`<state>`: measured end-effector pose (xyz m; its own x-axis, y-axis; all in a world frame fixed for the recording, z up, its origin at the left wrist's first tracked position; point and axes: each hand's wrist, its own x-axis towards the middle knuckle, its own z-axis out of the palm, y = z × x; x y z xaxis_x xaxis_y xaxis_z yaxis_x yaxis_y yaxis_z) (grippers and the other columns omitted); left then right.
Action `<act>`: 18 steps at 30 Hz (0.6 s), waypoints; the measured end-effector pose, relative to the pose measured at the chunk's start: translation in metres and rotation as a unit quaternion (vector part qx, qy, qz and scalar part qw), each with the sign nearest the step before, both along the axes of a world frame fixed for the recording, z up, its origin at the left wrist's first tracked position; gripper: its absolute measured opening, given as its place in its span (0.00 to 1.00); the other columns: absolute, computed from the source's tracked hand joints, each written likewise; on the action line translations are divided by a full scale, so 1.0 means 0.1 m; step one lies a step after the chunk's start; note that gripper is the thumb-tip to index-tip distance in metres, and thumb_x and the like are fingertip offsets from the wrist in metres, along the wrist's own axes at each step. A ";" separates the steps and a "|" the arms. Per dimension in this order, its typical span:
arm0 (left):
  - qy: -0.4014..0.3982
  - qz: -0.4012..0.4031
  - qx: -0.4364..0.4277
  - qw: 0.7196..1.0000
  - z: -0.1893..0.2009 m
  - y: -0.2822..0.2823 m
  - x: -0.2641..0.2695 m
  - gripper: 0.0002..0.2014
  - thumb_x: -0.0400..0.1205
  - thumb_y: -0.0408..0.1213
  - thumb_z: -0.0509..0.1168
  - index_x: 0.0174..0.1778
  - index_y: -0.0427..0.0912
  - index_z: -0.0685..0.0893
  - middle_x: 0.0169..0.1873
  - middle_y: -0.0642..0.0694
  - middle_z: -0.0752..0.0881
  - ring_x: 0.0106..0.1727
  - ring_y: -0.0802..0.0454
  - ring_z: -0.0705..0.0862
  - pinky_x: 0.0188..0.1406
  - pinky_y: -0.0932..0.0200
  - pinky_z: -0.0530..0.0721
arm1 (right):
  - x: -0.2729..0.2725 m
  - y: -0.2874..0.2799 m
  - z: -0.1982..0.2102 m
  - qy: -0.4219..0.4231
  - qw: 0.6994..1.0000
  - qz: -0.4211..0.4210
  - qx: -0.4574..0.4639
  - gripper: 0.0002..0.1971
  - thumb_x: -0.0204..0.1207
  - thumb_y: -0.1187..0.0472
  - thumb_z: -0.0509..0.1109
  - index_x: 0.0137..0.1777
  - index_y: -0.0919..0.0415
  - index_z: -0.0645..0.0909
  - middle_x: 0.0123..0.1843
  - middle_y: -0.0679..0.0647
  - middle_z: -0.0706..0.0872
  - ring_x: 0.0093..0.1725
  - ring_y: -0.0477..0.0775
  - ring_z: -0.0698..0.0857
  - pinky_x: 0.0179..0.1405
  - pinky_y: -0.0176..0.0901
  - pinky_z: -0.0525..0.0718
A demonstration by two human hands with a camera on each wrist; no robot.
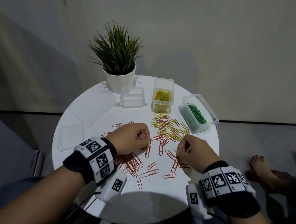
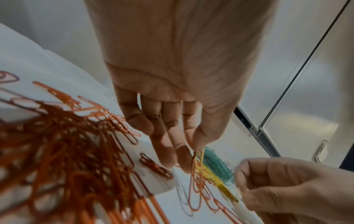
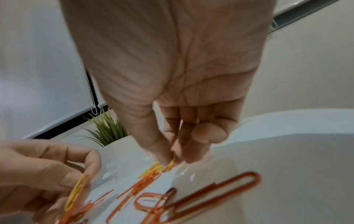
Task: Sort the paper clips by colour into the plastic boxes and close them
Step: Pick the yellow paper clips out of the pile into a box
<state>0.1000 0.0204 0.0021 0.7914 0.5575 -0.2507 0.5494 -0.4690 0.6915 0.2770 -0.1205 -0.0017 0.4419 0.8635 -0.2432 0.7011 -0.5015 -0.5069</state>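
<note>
On the round white table [image 1: 203, 156] my left hand [image 1: 144, 144] pinches a yellow paper clip [image 1: 148, 146] upright between thumb and fingers, also visible as the yellow clip [image 2: 200, 157] in the left wrist view. My right hand [image 1: 183, 142] pinches another yellow clip [image 3: 172, 162] at the edge of the mixed yellow and red pile [image 1: 169, 128]. Red clips [image 1: 131, 163] lie in a heap under my left wrist. Three open boxes stand at the back: an empty clear box [image 1: 132, 99], a box with yellow clips [image 1: 163, 97] and a box with green clips [image 1: 197, 113].
A potted plant [image 1: 120, 67] stands at the table's back left. Clear lids [image 1: 87, 112] lie along the left rim. Loose red clips [image 1: 149, 173] are scattered near the front. Another person's bare feet [image 1: 265, 168] are on the floor to the right.
</note>
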 end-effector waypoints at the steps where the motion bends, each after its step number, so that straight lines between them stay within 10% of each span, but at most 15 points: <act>1: -0.005 0.001 -0.013 1.000 -0.01 -0.01 0.00 0.00 0.80 0.40 0.67 0.45 0.50 0.83 0.35 0.57 0.85 0.38 0.59 0.83 0.46 0.58 0.82 | 0.00 -0.01 0.00 0.019 1.000 -0.010 0.023 0.05 0.78 0.66 0.61 0.46 0.56 0.77 0.41 0.52 0.84 0.41 0.53 0.82 0.44 0.44 0.81; 5: -0.030 0.019 -0.051 0.998 -0.04 -0.02 0.03 0.02 0.78 0.37 0.70 0.44 0.46 0.84 0.37 0.53 0.88 0.35 0.60 0.83 0.42 0.61 0.83 | -0.04 -0.02 0.04 0.130 0.986 -0.058 0.082 0.09 0.82 0.68 0.56 0.52 0.56 0.77 0.33 0.50 0.79 0.31 0.47 0.77 0.29 0.37 0.72; 11: -0.060 0.026 -0.061 0.996 0.00 -0.02 0.00 0.03 0.80 0.39 0.70 0.43 0.45 0.84 0.40 0.50 0.89 0.39 0.57 0.87 0.46 0.58 0.85 | -0.14 0.02 0.09 0.366 0.916 -0.110 0.123 0.14 0.79 0.74 0.49 0.37 0.63 0.71 0.30 0.63 0.76 0.27 0.57 0.75 0.34 0.49 0.79; 15: -0.078 0.036 -0.063 0.994 0.00 0.03 -0.06 0.03 0.82 0.38 0.67 0.44 0.44 0.83 0.40 0.48 0.90 0.38 0.53 0.89 0.47 0.51 0.87 | -0.18 0.05 0.04 0.413 0.894 -0.121 0.126 0.14 0.78 0.74 0.49 0.36 0.64 0.72 0.30 0.63 0.75 0.23 0.56 0.75 0.35 0.53 0.77; 18: -0.087 0.041 -0.075 0.993 0.01 0.03 -0.08 0.03 0.82 0.37 0.67 0.45 0.41 0.83 0.39 0.46 0.90 0.37 0.54 0.89 0.47 0.52 0.86 | -0.24 0.10 0.01 0.331 0.935 -0.064 0.107 0.08 0.80 0.68 0.60 0.39 0.60 0.75 0.31 0.57 0.79 0.27 0.52 0.77 0.32 0.44 0.76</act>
